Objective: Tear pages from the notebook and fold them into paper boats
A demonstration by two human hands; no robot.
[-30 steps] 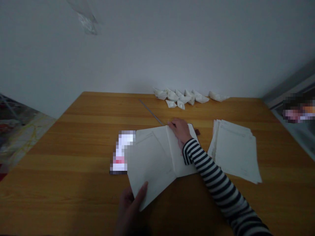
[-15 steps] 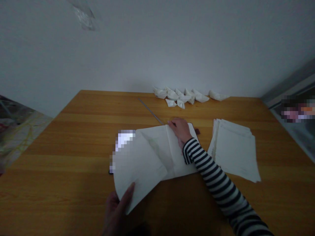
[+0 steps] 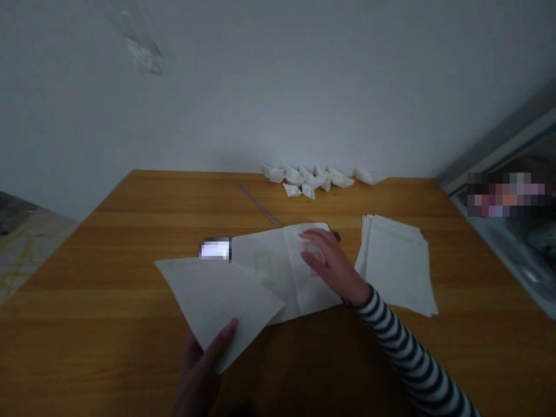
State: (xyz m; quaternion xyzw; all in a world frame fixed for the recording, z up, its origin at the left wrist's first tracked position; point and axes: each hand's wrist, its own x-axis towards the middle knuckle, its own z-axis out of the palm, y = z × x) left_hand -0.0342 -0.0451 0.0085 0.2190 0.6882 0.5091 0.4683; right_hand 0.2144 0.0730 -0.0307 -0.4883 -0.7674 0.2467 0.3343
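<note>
Swung farther left than before, the white sheet [image 3: 212, 295] slants across part of the open notebook [image 3: 260, 243], left of the frame's lower centre, pinched in the left hand [image 3: 204, 362], while the right hand [image 3: 332, 260], drawn nearer, is over the notebook's right side, its grip loose and unfilled.

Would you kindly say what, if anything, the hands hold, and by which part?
The left hand holds a paper sheet near its closest corner; the right hand appears empty.

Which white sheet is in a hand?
The sheet gripped by the left hand, overlapping the open notebook; the stacked sheets lie unheld on the table to its right.
</note>
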